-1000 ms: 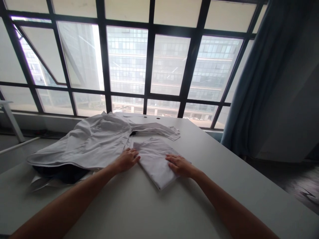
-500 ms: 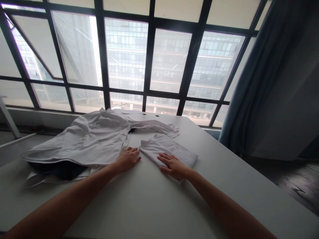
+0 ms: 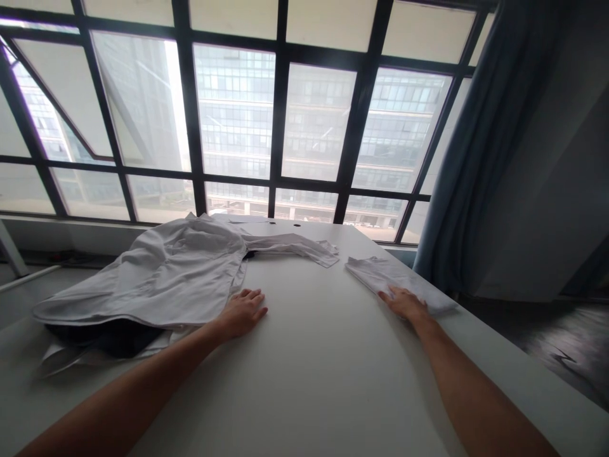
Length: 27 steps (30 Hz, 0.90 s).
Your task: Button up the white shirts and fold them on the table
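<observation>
A folded white garment, seemingly a shirt (image 3: 397,279), lies flat near the table's right edge. On its near side rests my right hand (image 3: 404,303), fingers stretched out over the cloth. My left hand (image 3: 242,311) lies flat and open on the tabletop, close beside the hem of a spread white shirt (image 3: 166,273). That shirt covers the left part of the table, one sleeve (image 3: 295,246) reaching to the right. Dark cloth (image 3: 109,336) and more white fabric show from under its near edge.
The white table (image 3: 304,374) extends toward a large black-framed window (image 3: 278,127), with two small dark holes near its far edge. A blue curtain (image 3: 461,178) hangs at the right, beyond the table's edge. A pale metal frame (image 3: 12,251) stands at the far left.
My right hand has slid the folded white garment to the right, away from my left hand and toward the table's right edge. My left hand has stayed by the spread shirt.
</observation>
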### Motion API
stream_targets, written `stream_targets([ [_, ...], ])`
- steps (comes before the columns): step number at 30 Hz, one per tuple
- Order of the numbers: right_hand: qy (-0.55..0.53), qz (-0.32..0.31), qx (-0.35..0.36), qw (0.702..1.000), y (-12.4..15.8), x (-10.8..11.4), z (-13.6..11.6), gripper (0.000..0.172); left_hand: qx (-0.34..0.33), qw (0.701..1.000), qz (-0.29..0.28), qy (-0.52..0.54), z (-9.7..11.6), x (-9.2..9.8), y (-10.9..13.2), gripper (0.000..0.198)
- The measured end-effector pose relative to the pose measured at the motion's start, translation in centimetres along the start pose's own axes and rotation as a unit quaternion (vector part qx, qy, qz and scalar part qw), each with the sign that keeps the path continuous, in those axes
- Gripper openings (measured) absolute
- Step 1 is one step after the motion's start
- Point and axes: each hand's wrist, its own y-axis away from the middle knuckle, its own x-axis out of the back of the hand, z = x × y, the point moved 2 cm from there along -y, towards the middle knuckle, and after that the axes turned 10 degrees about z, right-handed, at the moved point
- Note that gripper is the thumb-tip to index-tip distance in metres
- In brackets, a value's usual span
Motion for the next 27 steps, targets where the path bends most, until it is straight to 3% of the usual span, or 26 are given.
stream_targets([
  [4,-0.030,-0.047,-0.039,0.998,-0.4,-0.8,0.7,0.058,-0.005,1.000,0.007,0.011,0.0,-0.1,0.0,0.043],
  [13,-0.035,0.004,-0.124,0.992,-0.7,-2.0,1.7,0.059,-0.008,1.000,0.004,0.009,-0.1,0.2,0.1,0.043],
  [24,-0.054,0.073,-0.139,0.986,-0.3,-1.3,2.3,0.056,-0.014,1.000,0.003,0.015,0.2,0.8,0.3,0.043],
  [27,-0.045,0.069,-0.104,0.991,-0.3,-0.5,1.7,0.058,-0.017,0.999,0.012,0.033,0.2,1.4,0.3,0.041],
])
